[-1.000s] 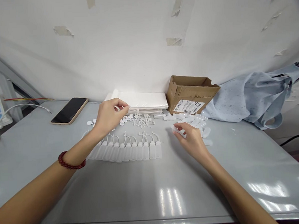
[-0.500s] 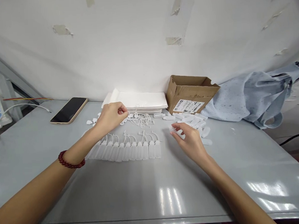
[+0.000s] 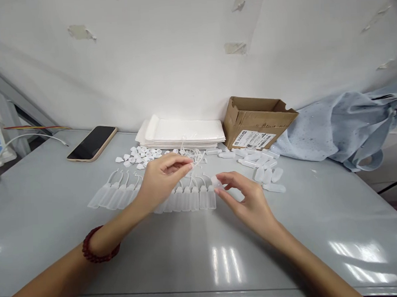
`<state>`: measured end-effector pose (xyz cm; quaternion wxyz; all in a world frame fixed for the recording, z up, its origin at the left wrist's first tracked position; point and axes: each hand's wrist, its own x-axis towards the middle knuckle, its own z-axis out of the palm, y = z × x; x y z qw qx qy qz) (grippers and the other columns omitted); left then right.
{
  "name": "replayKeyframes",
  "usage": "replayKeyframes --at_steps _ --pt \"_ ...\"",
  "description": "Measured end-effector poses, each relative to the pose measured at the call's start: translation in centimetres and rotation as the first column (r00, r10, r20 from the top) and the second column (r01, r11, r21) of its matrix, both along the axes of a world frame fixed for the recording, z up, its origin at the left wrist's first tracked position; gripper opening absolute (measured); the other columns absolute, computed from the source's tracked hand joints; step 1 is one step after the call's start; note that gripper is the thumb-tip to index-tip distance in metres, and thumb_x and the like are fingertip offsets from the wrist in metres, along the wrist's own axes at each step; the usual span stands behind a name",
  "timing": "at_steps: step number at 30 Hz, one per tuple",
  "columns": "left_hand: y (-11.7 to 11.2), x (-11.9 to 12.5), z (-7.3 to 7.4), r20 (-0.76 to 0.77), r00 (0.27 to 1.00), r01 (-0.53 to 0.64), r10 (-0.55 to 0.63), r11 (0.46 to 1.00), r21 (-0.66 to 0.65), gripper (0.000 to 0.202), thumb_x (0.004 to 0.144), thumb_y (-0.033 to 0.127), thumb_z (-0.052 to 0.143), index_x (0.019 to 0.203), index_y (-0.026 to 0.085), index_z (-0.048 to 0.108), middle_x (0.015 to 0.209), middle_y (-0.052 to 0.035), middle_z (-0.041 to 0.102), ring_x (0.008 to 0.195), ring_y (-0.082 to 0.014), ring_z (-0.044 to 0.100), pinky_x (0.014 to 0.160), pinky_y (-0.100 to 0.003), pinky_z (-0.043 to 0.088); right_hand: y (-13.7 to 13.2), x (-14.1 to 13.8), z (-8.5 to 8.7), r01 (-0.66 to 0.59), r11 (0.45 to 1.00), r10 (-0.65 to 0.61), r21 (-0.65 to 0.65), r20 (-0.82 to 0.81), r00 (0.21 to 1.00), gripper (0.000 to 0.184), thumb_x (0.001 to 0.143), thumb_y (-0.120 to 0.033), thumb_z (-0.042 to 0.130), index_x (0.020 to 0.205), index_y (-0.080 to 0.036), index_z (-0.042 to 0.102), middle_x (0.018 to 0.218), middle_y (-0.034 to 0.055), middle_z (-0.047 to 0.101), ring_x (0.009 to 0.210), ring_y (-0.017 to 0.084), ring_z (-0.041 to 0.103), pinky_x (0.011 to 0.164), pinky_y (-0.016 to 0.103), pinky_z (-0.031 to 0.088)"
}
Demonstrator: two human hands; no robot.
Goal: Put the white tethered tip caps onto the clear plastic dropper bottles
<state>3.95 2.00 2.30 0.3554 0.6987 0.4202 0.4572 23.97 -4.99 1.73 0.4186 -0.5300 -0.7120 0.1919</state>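
My left hand (image 3: pixel 162 179) hovers over a row of small translucent plastic bottles (image 3: pixel 121 196) laid side by side on the grey table (image 3: pixel 204 250). Its thumb and fingers pinch a small white plastic piece with a thin strap. My right hand (image 3: pixel 246 197) is just right of the row's end and pinches a small clear bottle at its fingertips. The two hands are close together, fingertips facing each other. A heap of white caps (image 3: pixel 139 155) lies behind the left hand, and loose strap pieces (image 3: pixel 195 155) lie beside it.
Loose clear bottles (image 3: pixel 264 171) lie to the right, in front of an open cardboard box (image 3: pixel 259 123). A stack of white bags (image 3: pixel 182 134) rests against the wall. A phone (image 3: pixel 92 144) lies far left, blue cloth (image 3: pixel 343 123) far right.
My left hand came back from the far pile toward me with a small white piece. My right hand lifted a clear bottle and moved left to meet it.
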Motion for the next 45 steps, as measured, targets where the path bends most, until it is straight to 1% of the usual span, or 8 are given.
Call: replayKeyframes --at_steps 5,8,12,21,27,33,40,45 --pt "-2.2 1.2 0.1 -0.088 0.996 0.022 -0.001 0.971 0.238 0.005 0.081 0.016 0.064 0.080 0.019 0.069 0.073 -0.0005 0.067 0.065 -0.0112 0.059 0.060 -0.023 0.050 -1.3 -1.6 0.3 -0.106 0.993 0.100 -0.045 -0.125 0.987 0.025 0.082 -0.016 0.063 0.107 -0.022 0.060 0.096 0.0040 0.070 0.080 0.016 0.067 0.070 0.030 0.057" --pt "-2.8 1.4 0.0 -0.119 0.993 0.061 -0.027 0.953 0.297 0.007 0.081 0.013 0.064 0.080 0.018 0.067 0.072 -0.0003 0.066 0.064 -0.0102 0.059 0.057 -0.021 0.047 -1.4 -1.8 0.1 -0.105 0.991 0.088 -0.081 -0.191 0.978 0.030 0.081 -0.016 0.065 0.110 -0.023 0.059 0.096 0.0043 0.070 0.081 0.017 0.067 0.071 0.031 0.058" --pt "-2.8 1.1 -0.1 -0.138 0.988 0.102 -0.063 0.950 0.296 0.009 0.082 0.012 0.061 0.082 0.019 0.067 0.073 -0.0001 0.067 0.064 -0.0103 0.061 0.055 -0.021 0.048 -1.1 -1.7 -0.2 -0.079 0.989 0.048 -0.125 -0.232 0.971 0.031 0.080 -0.019 0.066 0.109 -0.023 0.059 0.092 0.0037 0.071 0.076 0.017 0.069 0.070 0.033 0.060" --pt "-2.8 1.0 -0.3 -0.180 0.978 0.161 -0.105 0.930 0.332 0.013 0.084 0.008 0.056 0.088 0.018 0.064 0.076 -0.0013 0.068 0.066 -0.0109 0.060 0.058 -0.022 0.048 -0.9 -1.4 -0.4 -0.056 0.993 0.030 -0.106 -0.233 0.972 0.026 0.081 -0.019 0.065 0.106 -0.023 0.060 0.094 0.0038 0.070 0.072 0.015 0.068 0.069 0.031 0.060" --pt "-2.9 0.9 -0.5 -0.231 0.959 0.241 -0.166 0.906 0.348 0.015 0.088 0.009 0.051 0.092 0.019 0.062 0.087 -0.0037 0.069 0.079 -0.0129 0.064 0.071 -0.025 0.053 -0.8 -1.4 -0.4 -0.035 0.995 0.012 -0.088 -0.246 0.969 0.023 0.082 -0.020 0.066 0.104 -0.022 0.062 0.095 0.0037 0.070 0.074 0.015 0.069 0.070 0.031 0.059" --pt "-2.9 0.8 -0.8 -0.237 0.957 0.254 -0.170 0.884 0.392 0.016 0.089 0.009 0.050 0.097 0.018 0.061 0.095 -0.0059 0.069 0.088 -0.0146 0.065 0.079 -0.027 0.053 -0.8 -1.3 -0.6 -0.052 0.996 0.034 -0.073 -0.232 0.972 0.029 0.083 -0.018 0.064 0.111 -0.023 0.062 0.095 0.0032 0.069 0.076 0.016 0.069 0.071 0.031 0.059" --pt "-3.1 0.9 -0.4 -0.170 0.967 0.236 -0.190 0.918 0.319 0.012 0.087 0.009 0.056 0.093 0.015 0.065 0.089 -0.0042 0.070 0.083 -0.0128 0.066 0.076 -0.025 0.053 -1.0 -1.6 0.0 -0.053 0.996 0.033 -0.076 -0.244 0.969 0.018 0.082 -0.017 0.065 0.099 -0.022 0.062 0.089 0.0018 0.069 0.071 0.014 0.068 0.067 0.029 0.058" --pt "-3.3 1.0 -0.1 -0.154 0.972 0.213 -0.177 0.940 0.266 0.011 0.085 0.009 0.059 0.091 0.014 0.066 0.088 -0.0037 0.071 0.079 -0.0113 0.066 0.072 -0.021 0.053 -1.0 -1.5 -0.3 -0.032 0.994 0.002 -0.109 -0.266 0.964 0.017 0.081 -0.019 0.067 0.096 -0.022 0.061 0.084 0.0005 0.070 0.072 0.014 0.068 0.069 0.028 0.058"
